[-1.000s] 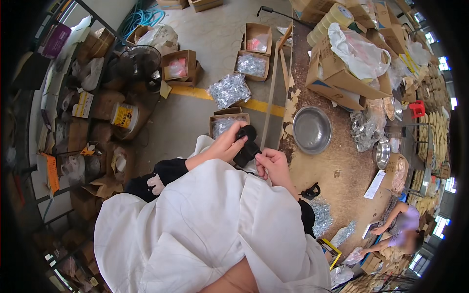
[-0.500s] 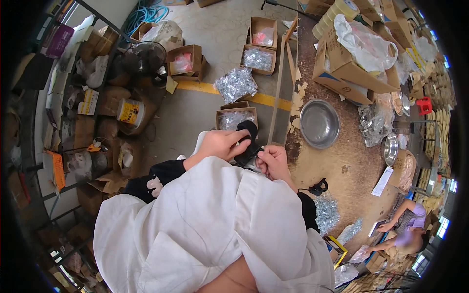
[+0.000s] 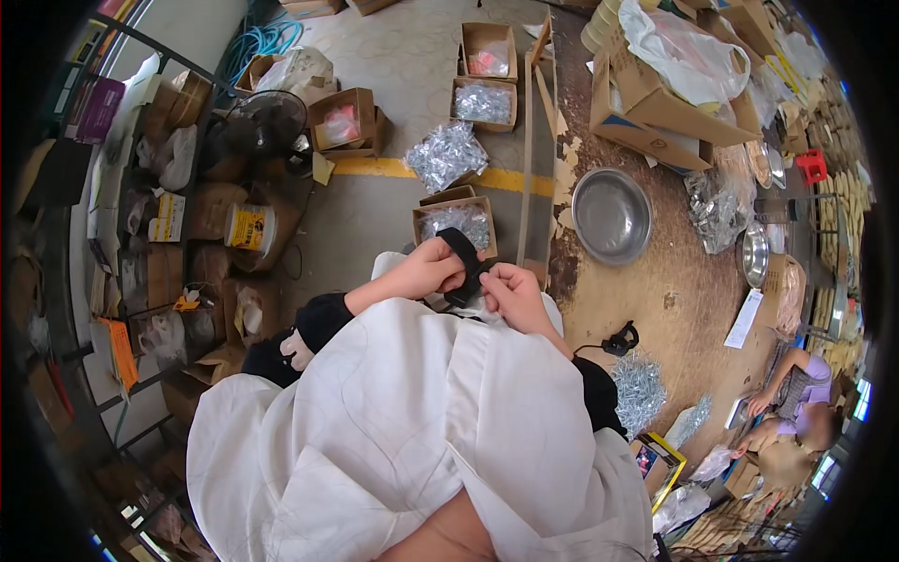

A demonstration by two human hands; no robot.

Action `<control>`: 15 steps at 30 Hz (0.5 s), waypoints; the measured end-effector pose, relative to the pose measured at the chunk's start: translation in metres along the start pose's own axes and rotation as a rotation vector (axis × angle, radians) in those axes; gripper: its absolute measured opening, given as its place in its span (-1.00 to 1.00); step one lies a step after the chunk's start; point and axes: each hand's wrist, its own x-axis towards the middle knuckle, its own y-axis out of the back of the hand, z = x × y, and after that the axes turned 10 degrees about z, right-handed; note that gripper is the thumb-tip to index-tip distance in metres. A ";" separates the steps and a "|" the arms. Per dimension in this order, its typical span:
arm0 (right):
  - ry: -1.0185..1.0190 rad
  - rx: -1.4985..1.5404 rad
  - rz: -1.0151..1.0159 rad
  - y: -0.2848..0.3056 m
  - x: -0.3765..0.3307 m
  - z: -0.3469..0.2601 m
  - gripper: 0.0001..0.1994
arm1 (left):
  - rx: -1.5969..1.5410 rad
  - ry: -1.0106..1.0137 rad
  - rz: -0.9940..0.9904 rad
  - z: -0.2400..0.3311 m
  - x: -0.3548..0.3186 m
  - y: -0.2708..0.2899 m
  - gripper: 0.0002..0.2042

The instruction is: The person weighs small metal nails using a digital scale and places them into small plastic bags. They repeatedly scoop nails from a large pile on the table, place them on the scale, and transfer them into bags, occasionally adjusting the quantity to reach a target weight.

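Left hand point(image 3: 426, 271) and right hand point(image 3: 517, 296) working close together near frame centre, both gripping black strap-like piece point(image 3: 461, 245); lower part hidden, exact kind hard to tell. Piece looping upward beside left hand. Open cardboard box point(image 3: 448, 195) sitting just above in frame. Steel bowl point(image 3: 611, 220) resting on tabletop point(image 3: 670, 318), right of centre; silvery hardware pile point(image 3: 641, 391) lying lower right.

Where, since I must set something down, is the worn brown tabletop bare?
Bare tabletop lies between the round silver metal bowl and small black curved object. It's crowded around the open brown cardboard box and loose silvery metal pieces.
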 end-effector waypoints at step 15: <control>0.109 -0.071 -0.006 -0.003 -0.021 -0.021 -0.81 | -0.045 -0.124 -0.112 0.007 -0.020 -0.012 -0.80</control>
